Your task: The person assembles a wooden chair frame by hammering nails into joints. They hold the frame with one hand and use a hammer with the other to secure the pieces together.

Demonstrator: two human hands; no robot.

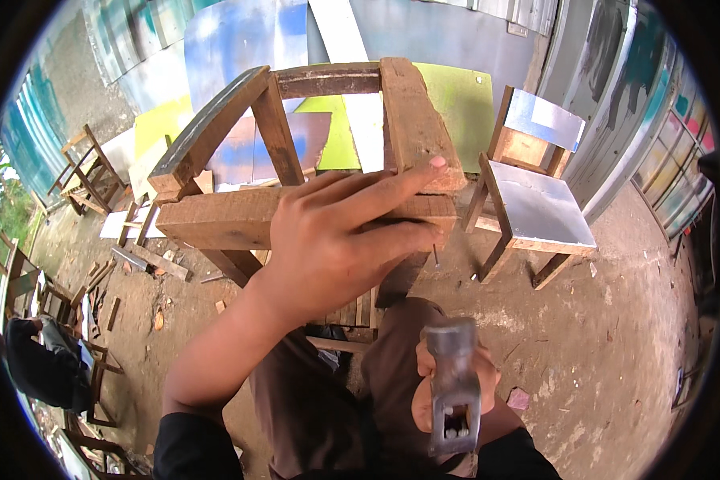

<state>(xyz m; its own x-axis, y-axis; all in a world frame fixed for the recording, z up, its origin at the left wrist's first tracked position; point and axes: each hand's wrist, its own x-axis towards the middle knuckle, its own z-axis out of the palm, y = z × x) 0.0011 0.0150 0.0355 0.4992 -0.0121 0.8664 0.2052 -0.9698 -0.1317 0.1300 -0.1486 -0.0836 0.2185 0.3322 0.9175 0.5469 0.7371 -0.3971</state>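
Note:
A wooden chair frame (pixel 216 218) of rough brown bars stands in front of me, its bars joined at the corners. My left hand (pixel 320 228) reaches across the near bar, fingers over its right end and thumb along its front face. Just under the thumb tip a thin nail (pixel 436 256) sticks out near the bar's end; whether the thumb touches it I cannot tell. Low on the right, my right hand (pixel 486 372) is wrapped round a hammer, with its metal head (pixel 454 392) turned up toward me and apart from the frame. The handle is mostly hidden.
A chair with a silvery seat (pixel 540 204) stands at the right, another wooden chair (pixel 92 172) far left. Painted sheets (pixel 244 48) lean at the back. Wood scraps (pixel 156 260) litter the ground. A person in dark clothing (pixel 44 364) is at the left edge beside more chairs.

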